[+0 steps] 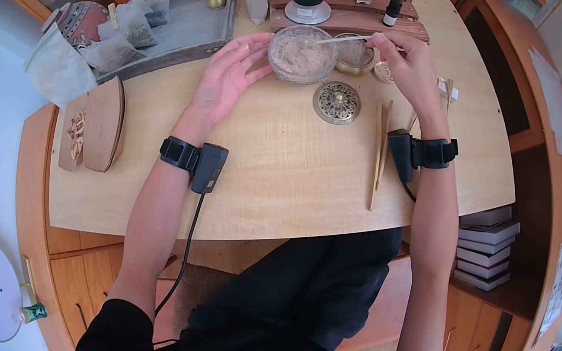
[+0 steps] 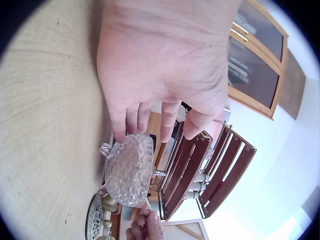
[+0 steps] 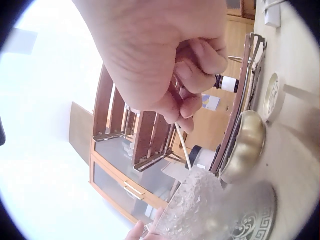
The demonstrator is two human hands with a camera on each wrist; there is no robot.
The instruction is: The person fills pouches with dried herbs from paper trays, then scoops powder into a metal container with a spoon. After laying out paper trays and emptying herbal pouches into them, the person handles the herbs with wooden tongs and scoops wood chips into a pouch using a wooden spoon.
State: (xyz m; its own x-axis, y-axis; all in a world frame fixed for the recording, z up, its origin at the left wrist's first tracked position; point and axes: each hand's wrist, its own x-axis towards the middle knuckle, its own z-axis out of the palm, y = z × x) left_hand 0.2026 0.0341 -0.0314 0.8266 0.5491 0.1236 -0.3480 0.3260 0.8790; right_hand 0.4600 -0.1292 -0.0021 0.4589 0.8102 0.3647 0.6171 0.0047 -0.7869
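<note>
Only the head view shows powder [image 1: 298,55] inside the bowl [image 1: 301,79].

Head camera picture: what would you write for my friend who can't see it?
A person's right hand holds a thin stick reaching into a clear bowl of greyish-brown powder, while the left hand is beside the bowl. On the light wooden table nearby are a patterned metal lid and wooden tongs.
</note>
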